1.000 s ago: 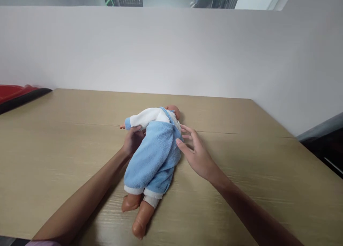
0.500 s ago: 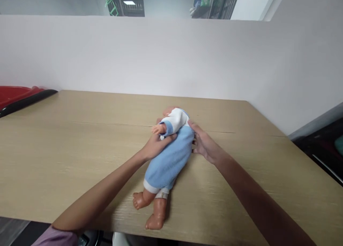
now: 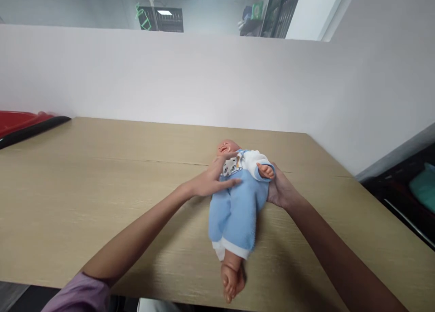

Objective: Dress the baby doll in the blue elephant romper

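Observation:
A baby doll (image 3: 238,203) in a light blue fleece romper with white sleeves lies face up on the wooden table (image 3: 102,185), head away from me, bare feet near the front edge. My left hand (image 3: 212,180) rests flat on the doll's chest, fingers stretched across the bib. My right hand (image 3: 280,189) cups the doll's side just under its raised arm, with the fingers hidden behind the body.
A white partition wall (image 3: 170,76) runs along the table's far edge. A red and black object (image 3: 23,122) sits at the far left. At the right, beyond the table's edge, a dark shelf (image 3: 404,185) holds something teal.
The doll has been rolled from face down onto its back and shifted to the right. My left hand moved from its side onto its chest; my right hand went under its right side.

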`<state>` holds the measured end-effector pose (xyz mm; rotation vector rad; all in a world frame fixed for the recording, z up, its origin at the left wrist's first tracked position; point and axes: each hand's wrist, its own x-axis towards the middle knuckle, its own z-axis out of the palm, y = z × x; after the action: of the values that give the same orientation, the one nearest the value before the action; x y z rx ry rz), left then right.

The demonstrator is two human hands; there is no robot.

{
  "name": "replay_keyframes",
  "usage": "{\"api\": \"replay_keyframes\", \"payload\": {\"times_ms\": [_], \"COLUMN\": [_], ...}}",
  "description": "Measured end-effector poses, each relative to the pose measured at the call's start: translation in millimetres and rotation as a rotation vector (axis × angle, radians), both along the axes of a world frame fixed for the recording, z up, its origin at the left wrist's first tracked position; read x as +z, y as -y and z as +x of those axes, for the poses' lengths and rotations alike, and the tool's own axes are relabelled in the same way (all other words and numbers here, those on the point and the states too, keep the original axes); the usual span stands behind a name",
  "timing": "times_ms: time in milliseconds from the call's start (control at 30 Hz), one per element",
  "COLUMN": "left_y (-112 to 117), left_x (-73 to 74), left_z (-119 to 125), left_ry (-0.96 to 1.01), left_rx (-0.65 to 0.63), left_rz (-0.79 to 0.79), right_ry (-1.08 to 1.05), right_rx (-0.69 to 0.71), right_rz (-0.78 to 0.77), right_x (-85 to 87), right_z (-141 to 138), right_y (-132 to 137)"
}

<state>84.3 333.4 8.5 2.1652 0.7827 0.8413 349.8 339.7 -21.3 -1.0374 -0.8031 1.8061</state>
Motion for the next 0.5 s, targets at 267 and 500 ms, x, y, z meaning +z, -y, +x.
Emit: {"api": "replay_keyframes", "payload": {"times_ms": [267, 500], "left_y": [-27.6, -4.7], "left_x": [-70.5, -75.4], "left_z": [-48.8, -28.0], "left_ry": [-0.012, 0.21], "left_rx": [0.384, 0.285], "left_rz": [-0.337, -0.715], "right_ry": [0.55, 0.748], "right_rx": [-0.164, -0.178], "right_rz": [0.383, 0.426], "right_x": [-44.8, -45.7], "right_z": [54.9, 87.5], "right_y": [-15.2, 3.9]}}
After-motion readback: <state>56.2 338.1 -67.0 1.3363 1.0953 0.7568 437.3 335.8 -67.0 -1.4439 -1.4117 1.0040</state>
